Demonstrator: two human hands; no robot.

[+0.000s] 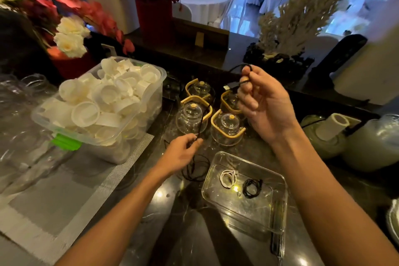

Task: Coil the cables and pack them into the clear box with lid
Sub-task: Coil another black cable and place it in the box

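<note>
The right hand (pixel 262 103) is up high, fingers curled and pinching the plug end of a black cable (pixel 201 123), with a small loop standing above the fingertips; holding it raised probably lets the loose length hang free for winding. That cable runs down past the glass teapots (pixel 226 128) to the left hand (pixel 181 153), whose thumb and fingers pinch it low, near the middle of the counter (pixel 185 222), likely to feed and steady the slack. Below that hand the rest of the cable lies in loose curls on the dark counter, just beside the left edge of the clear box (pixel 278 205). The box sits open toward the counter's near right part, within easy reach for dropping coils in; no lid can be made out with certainty. Count inside it: one white coil (pixel 227 177) and one black coil (pixel 251 187), near each other but apart. So two cables packed, one in hand. Four teapots stand behind, and one big tub (pixel 151 101) of white cups sits toward the left.
</note>
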